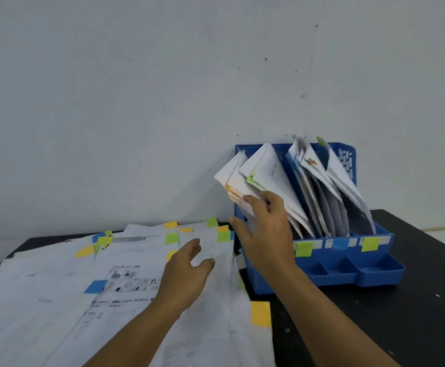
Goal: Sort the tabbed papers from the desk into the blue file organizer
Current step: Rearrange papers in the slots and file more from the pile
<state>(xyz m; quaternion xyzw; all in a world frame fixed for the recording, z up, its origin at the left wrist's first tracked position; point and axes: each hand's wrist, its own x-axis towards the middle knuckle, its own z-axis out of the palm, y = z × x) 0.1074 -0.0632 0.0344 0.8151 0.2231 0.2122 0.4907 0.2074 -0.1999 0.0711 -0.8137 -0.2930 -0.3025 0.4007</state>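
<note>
A spread of white papers (57,287) with yellow, green and blue tabs covers the left of the dark desk. The blue file organizer (348,263) stands at the right against the wall, its slots holding several leaning papers (269,176). Coloured labels mark its front rail. My left hand (187,271) hovers over the top sheet of the spread, fingers relaxed, holding nothing. My right hand (263,234) is raised in front of the organizer's leftmost slot, its fingers straight and touching the lower edge of the leaning papers there.
The dark desk (414,300) shows bare surface to the right of and in front of the organizer. A loose yellow tab (260,313) sticks out at the right edge of the paper spread. A plain white wall (136,102) rises directly behind.
</note>
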